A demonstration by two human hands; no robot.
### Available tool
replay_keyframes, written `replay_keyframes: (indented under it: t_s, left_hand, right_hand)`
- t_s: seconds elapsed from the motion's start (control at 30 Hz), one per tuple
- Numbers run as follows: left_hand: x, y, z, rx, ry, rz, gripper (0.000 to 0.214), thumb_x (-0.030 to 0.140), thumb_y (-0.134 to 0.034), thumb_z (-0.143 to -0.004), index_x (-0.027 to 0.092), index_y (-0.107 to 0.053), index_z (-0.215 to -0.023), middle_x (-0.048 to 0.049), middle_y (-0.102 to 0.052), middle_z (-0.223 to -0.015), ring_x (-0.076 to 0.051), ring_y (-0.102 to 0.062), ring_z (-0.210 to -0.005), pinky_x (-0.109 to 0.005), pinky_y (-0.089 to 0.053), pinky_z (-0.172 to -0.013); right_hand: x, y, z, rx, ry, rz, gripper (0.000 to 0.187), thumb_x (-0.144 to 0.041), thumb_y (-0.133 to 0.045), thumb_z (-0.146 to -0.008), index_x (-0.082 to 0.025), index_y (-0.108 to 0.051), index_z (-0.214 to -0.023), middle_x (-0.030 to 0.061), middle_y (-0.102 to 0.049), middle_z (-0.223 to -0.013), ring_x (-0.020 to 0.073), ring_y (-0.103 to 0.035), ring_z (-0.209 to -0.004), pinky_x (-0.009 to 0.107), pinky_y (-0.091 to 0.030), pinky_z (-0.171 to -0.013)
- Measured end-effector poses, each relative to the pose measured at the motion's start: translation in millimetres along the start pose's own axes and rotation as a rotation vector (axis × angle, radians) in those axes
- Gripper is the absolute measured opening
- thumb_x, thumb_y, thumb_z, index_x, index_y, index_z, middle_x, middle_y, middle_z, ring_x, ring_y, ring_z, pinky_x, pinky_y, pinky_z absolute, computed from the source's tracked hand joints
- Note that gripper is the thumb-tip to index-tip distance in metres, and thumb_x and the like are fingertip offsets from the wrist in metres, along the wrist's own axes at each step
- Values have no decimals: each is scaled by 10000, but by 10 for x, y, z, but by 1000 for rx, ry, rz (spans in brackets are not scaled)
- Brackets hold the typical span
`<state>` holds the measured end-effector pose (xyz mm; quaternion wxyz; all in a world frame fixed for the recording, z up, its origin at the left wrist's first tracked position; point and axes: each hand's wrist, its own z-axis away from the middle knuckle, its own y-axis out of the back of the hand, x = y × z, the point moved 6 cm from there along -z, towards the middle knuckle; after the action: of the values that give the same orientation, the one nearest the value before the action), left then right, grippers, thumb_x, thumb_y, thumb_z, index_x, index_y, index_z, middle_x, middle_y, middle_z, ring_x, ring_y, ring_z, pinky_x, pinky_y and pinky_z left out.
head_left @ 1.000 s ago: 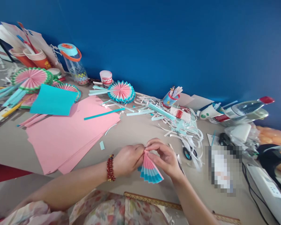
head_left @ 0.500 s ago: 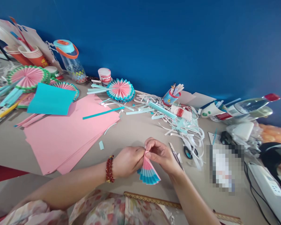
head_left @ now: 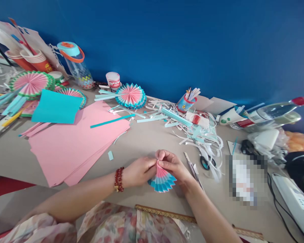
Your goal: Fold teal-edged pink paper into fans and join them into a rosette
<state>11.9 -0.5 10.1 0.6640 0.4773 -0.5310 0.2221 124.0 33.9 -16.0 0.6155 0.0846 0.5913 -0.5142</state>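
Between my two hands is a pleated paper fan (head_left: 163, 181), pink at its gathered top and blue along its spread lower edge. My left hand (head_left: 139, 170), with a red bead bracelet at the wrist, is closed on the fan's narrow end from the left. From the right, my right hand (head_left: 171, 166) pinches that same end between thumb and fingers. The fan hangs down over the grey table (head_left: 96, 189), its folds opened out. Just right of my right hand lie scissors (head_left: 192, 168), and a second pair with black-and-teal handles (head_left: 207, 162) sits partly under paper strips.
Pink sheets (head_left: 73, 148) and a blue sheet (head_left: 57, 107) lie on the left. Finished paper rosettes (head_left: 130, 96) rest near the wall. Tangled paper strips (head_left: 192, 131) spread at right-centre. Bottles (head_left: 271, 113) and a power strip (head_left: 292, 195) are at the far right.
The fan's pleats have spread wider at the lower edge. Both hands still grip its narrow end in nearly the same place. The whole view has shifted slightly.
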Motion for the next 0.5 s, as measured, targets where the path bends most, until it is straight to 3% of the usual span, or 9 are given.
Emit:
replay_keyframes:
  t_s: [0.13, 0.33, 0.5]
  left_hand:
    - [-31, -4, -6, -36, 95, 263, 276, 340, -464, -921, 163, -490, -711, 35, -454, -652, -95, -406, -589, -207, -341, -568]
    - [5, -52, 0, -124, 163, 658, 374, 494, -563, -860, 134, -637, -932, -40, -625, -829, -162, -557, -733, -259, -448, -681]
    - [-73, -23, 0, -17, 255, 715, 493, 585, -531, -879, 119, -677, -812, -32, -621, -771, -152, -523, -723, -267, -438, -692]
  right_hand:
    - [33, 9, -20, -3, -66, -76, 225, -230, -842, -694, -179, -628, -742, -18, -531, -852, 98, -546, -675, 227, -426, -618]
    - [48, 30, -24, 2, -69, -118, 204, -237, -822, -714, -176, -628, -736, -14, -555, -849, 103, -557, -657, 234, -449, -608]
    - [37, 25, -35, 5, -53, -86, 216, -263, -828, -701, -176, -633, -734, -9, -571, -826, 110, -548, -676, 233, -461, -634]
